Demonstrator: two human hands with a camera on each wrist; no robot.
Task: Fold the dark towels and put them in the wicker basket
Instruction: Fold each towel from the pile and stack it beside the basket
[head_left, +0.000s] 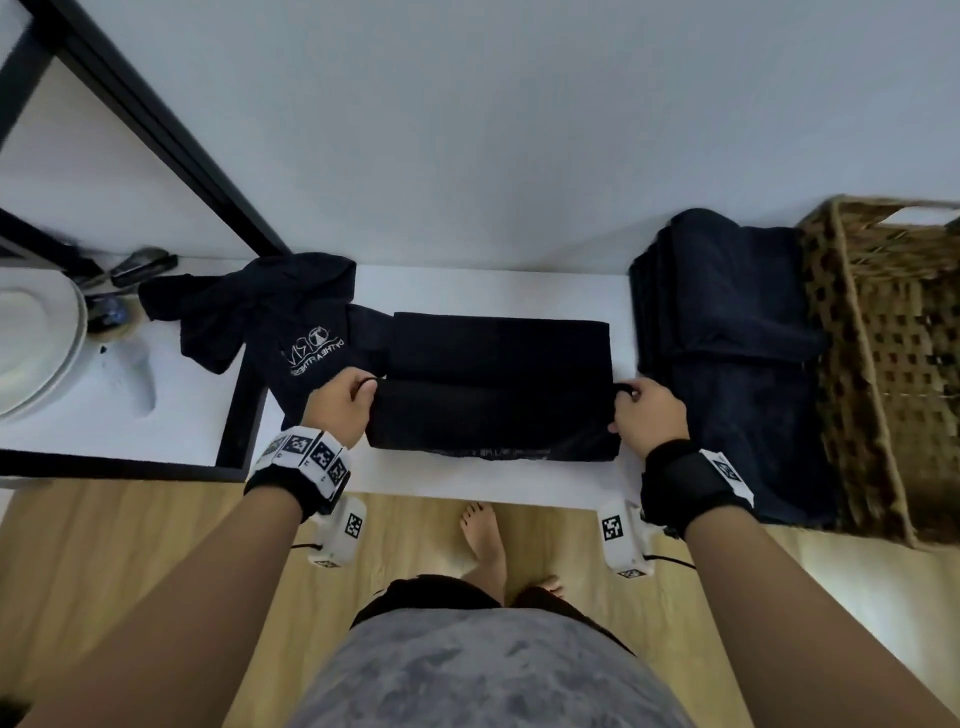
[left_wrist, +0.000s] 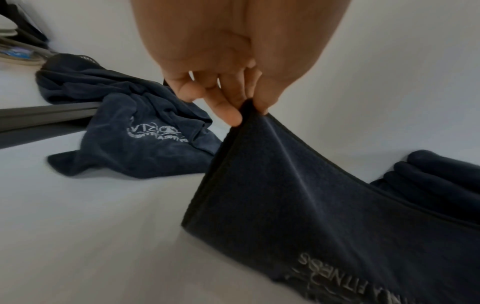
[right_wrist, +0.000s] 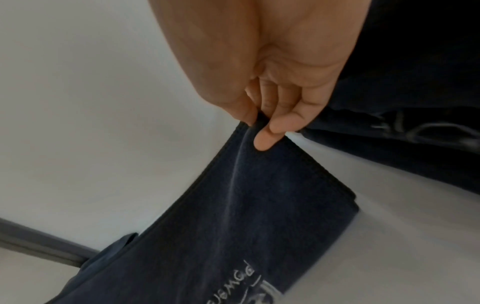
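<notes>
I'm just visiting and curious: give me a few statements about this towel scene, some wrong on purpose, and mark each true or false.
1. Both hands pinch the middle towel. True: the left hand and right hand each hold a corner.
2. The basket stands to the person's left. False: it stands on the right.
3. A crumpled towel lies left of the held one. True.
4. The folded stack sits inside the basket. False: it lies beside it.
</notes>
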